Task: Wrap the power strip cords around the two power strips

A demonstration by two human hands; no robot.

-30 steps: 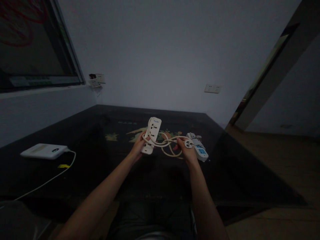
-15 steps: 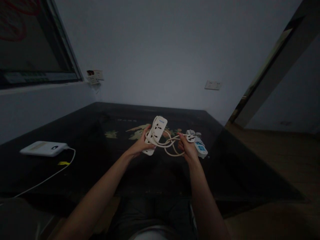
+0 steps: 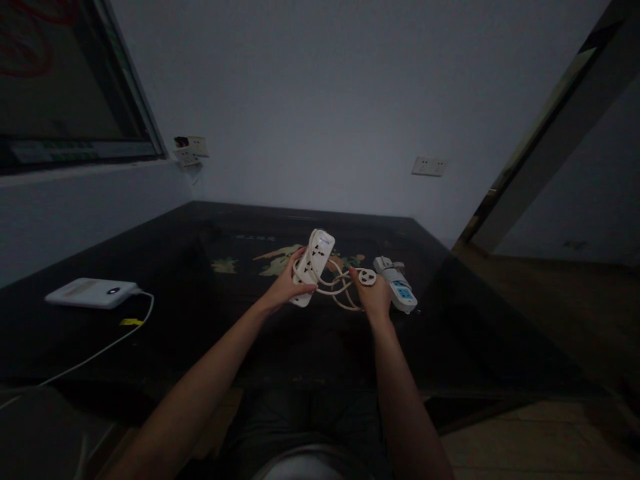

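Note:
My left hand (image 3: 286,285) is closed around a white power strip (image 3: 318,256), tilted above the dark table, its sockets facing up. The strip's pale cord (image 3: 334,291) loops around it and runs in loose coils across to my right hand (image 3: 373,297). That hand is closed on the cord by its round white plug (image 3: 367,277), whose face shows dark openings. Just right of it, a second power strip (image 3: 401,294) with blue socket panels lies on the table, a grey cord wrapped around it.
A white power bank (image 3: 93,293) with a cable (image 3: 107,344) lies at the left of the black table (image 3: 320,360), near a yellow scrap (image 3: 131,322). Wall sockets (image 3: 429,167) are on the back wall, and more (image 3: 193,151) hang by the window corner.
My right hand has moved a little left with the plug, away from the second strip, and turned the plug's face toward me. My left hand keeps its hold on the power strip.

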